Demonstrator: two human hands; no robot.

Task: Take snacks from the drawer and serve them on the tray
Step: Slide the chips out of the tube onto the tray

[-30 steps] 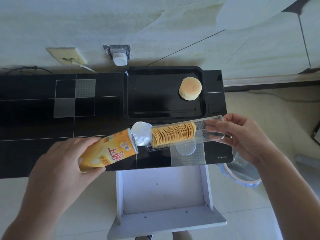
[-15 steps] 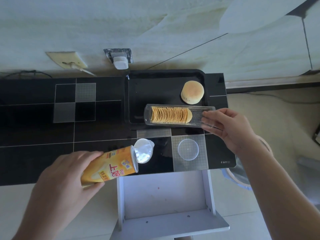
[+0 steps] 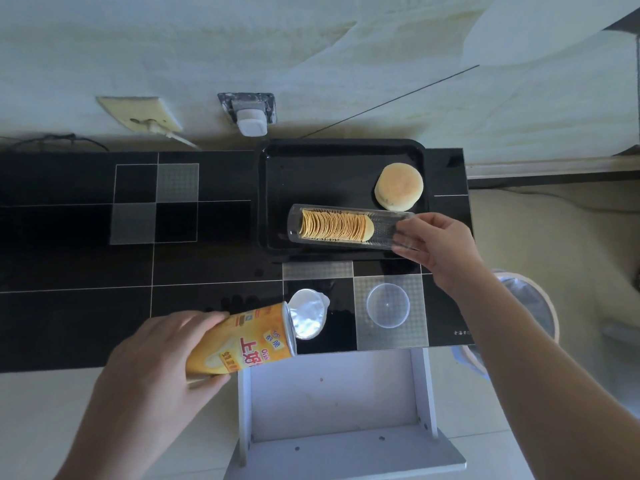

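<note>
Between the fingers of the right hand [image 3: 438, 247], the right end of the clear chip sleeve [image 3: 349, 231] was pinched, the sleeve lying low over the front of the black tray [image 3: 277, 202], just left of those fingertips. By my reading, the step was setting the chips down to serve them; next would come lowering the sleeve flat and loosening the pinch. Its long axis ran left to right, its open end pointing left, away from the fingers. 1 round bun [image 3: 399, 190] sat just beyond them. The left hand [image 3: 156, 368] had its fingers curled round the yellow can [image 3: 242, 341], mouth aimed right.
</note>
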